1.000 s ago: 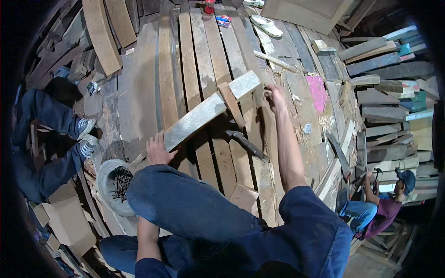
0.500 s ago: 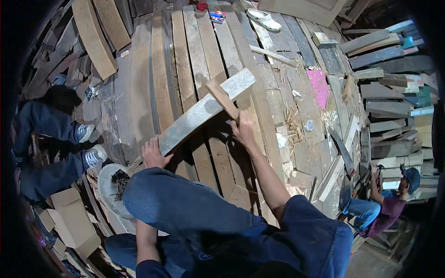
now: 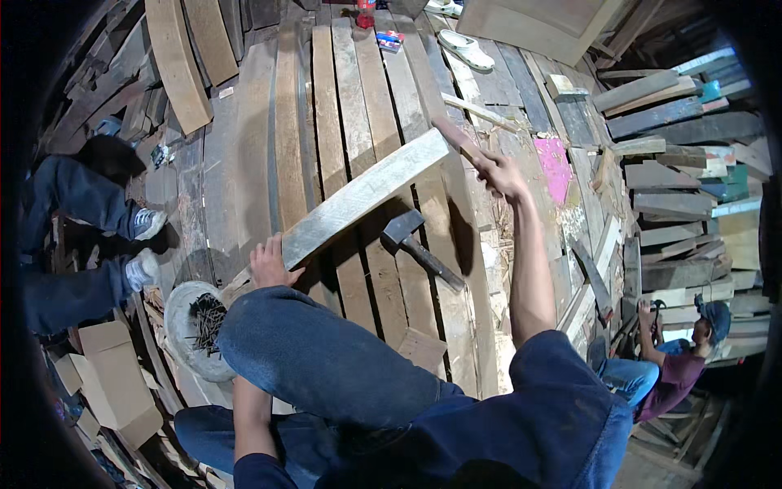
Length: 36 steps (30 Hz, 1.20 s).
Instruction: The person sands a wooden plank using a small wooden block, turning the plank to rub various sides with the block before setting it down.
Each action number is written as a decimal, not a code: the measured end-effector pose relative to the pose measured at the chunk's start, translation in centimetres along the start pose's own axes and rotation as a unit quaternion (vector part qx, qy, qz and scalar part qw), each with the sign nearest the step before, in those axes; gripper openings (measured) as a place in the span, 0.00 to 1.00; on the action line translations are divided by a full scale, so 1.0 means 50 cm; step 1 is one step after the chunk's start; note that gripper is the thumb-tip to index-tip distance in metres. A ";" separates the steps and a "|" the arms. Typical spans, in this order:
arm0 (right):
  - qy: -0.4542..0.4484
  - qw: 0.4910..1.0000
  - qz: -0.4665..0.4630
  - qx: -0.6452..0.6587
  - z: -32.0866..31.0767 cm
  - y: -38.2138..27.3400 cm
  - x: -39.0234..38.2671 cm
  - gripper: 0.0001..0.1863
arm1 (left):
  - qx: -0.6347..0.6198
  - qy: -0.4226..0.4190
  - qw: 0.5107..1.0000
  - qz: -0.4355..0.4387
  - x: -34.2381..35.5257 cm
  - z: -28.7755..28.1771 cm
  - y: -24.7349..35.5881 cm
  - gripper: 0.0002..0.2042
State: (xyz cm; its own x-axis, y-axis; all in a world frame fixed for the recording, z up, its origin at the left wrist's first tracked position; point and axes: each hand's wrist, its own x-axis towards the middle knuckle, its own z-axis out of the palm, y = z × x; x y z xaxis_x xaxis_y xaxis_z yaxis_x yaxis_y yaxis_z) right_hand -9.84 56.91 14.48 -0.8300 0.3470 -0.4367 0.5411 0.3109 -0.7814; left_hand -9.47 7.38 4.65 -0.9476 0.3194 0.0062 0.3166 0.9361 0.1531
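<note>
My left hand (image 3: pixel 268 262) grips the near-left end of a pale, squared wooden beam (image 3: pixel 366 191), which slants up to the right across the boards. My right hand (image 3: pixel 501 174) is closed round a short, flat brown wooden piece (image 3: pixel 458 140), slightly smeared by motion. That piece reaches to the beam's far right end; whether they touch I cannot tell. Below the beam a sledgehammer (image 3: pixel 402 228) with a dark, blocky head lies on the boards, its handle angled towards me.
A round pale tub of nails (image 3: pixel 181 330) stands left of my knee. An open cardboard box (image 3: pixel 114 371) lies behind it. At far left another person's shoes (image 3: pixel 147 224) show. A co-worker (image 3: pixel 688 359) sits at right holding a hammer. Wood shavings and a pink sheet (image 3: pixel 554 169) litter the planks.
My right hand has moved right and away from me, taking the brown piece from across the beam to its far end. The sledgehammer is now plainly visible. My left hand stays on the beam.
</note>
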 end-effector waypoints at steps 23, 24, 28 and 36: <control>-0.004 0.986 0.103 0.131 -0.071 0.089 -0.116 0.13 | -0.018 -0.029 0.998 0.053 0.015 -0.033 0.007 0.39; -0.009 0.986 0.093 0.135 -0.066 0.093 -0.124 0.15 | -0.012 -0.012 0.998 0.057 0.010 -0.042 -0.005 0.39; 0.009 0.991 0.066 0.116 -0.058 0.090 -0.111 0.12 | -0.037 -0.041 0.997 0.050 0.019 -0.038 0.004 0.38; 0.010 0.991 0.070 0.113 -0.058 0.109 -0.132 0.17 | -0.042 -0.013 0.997 0.058 0.011 -0.032 0.003 0.37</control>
State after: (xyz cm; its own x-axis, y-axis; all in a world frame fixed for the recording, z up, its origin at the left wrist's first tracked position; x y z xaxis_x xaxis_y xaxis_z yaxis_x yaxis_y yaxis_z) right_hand -1.04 58.88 14.38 -0.7449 0.3910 -0.5406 0.6044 0.0524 -0.7949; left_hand -9.99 7.47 6.25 -0.9027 0.4303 0.0042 0.4193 0.8771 0.2342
